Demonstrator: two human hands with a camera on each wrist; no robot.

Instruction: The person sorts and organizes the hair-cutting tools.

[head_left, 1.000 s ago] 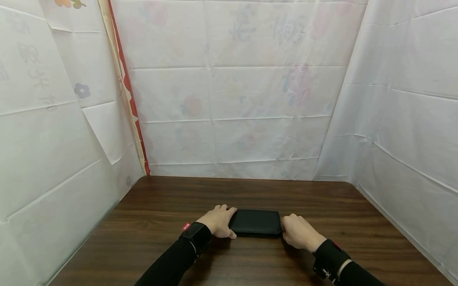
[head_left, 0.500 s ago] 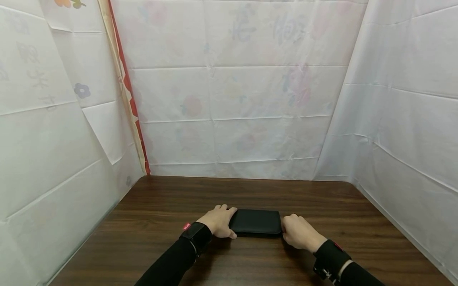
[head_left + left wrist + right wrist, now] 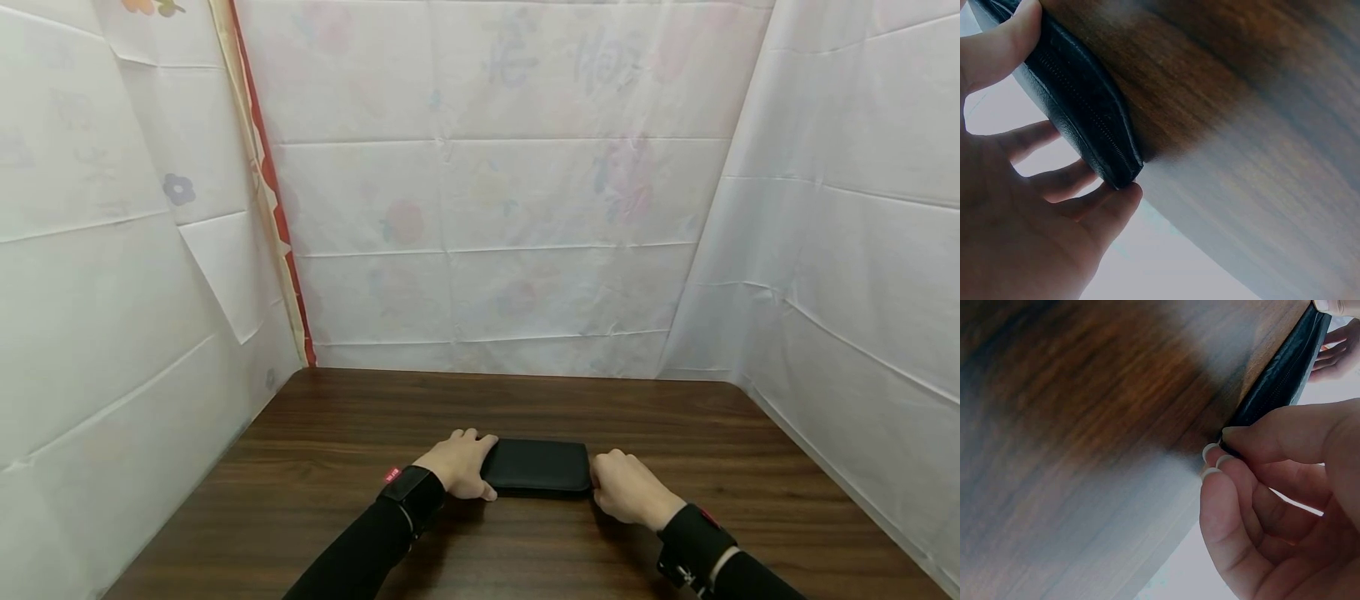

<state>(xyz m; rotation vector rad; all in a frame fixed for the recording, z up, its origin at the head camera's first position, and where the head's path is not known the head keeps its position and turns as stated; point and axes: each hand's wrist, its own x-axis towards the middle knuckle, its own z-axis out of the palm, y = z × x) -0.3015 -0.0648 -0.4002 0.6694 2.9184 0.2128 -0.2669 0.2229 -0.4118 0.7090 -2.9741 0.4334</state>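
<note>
A black zip wallet [image 3: 536, 467] with a leathery surface lies flat on the wooden table. Along its narrow side runs a zipper [image 3: 1079, 100], closed where the left wrist view shows it. My left hand [image 3: 459, 467] grips the wallet's left end, thumb at the near side and fingers spread round the end and far side. At the opposite end, my right hand [image 3: 628, 486] has its fingers curled. In the right wrist view its thumb [image 3: 1266, 439] and forefinger pinch the wallet's near corner by the zipper; I cannot tell whether a zipper pull is between them.
The dark brown wooden table [image 3: 337, 433] reaches back to a white sheet wall [image 3: 480, 208]. More white sheets hang at the left [image 3: 112, 292] and right [image 3: 847, 275]. A red-edged strip [image 3: 273, 196] runs down the back left corner.
</note>
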